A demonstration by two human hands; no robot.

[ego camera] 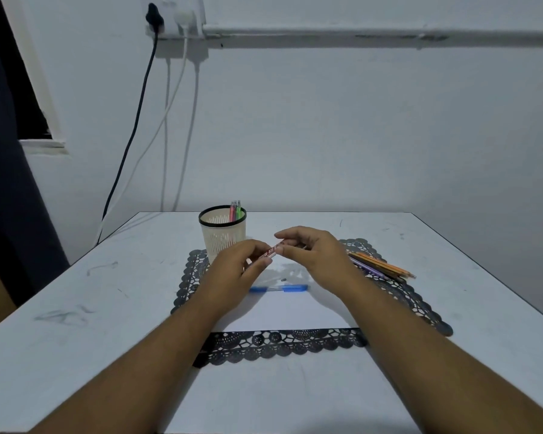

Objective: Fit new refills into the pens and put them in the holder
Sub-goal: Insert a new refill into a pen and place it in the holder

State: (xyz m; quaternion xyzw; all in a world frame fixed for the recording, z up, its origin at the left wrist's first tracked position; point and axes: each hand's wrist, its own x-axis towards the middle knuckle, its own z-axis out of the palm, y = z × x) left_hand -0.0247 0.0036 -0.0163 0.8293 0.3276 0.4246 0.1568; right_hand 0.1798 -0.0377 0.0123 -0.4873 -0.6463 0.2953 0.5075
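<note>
Both my hands are raised over a white sheet (289, 311) on a black lace mat (282, 343). My left hand (242, 264) pinches the lower end of a red printed pen (271, 250). My right hand (311, 255) pinches its upper end. A blue pen (290, 288) lies in parts on the sheet, with a small dark piece (283, 280) just behind it. The cream mesh holder (222, 234) with a black rim stands at the mat's back left and holds a pink pen (232, 211) and a green pen (239, 210).
A bundle of orange and purple pens (380, 264) lies on the mat's right side. The white table (107, 292) butts against the wall. Cables (170, 120) hang from a socket at the upper left.
</note>
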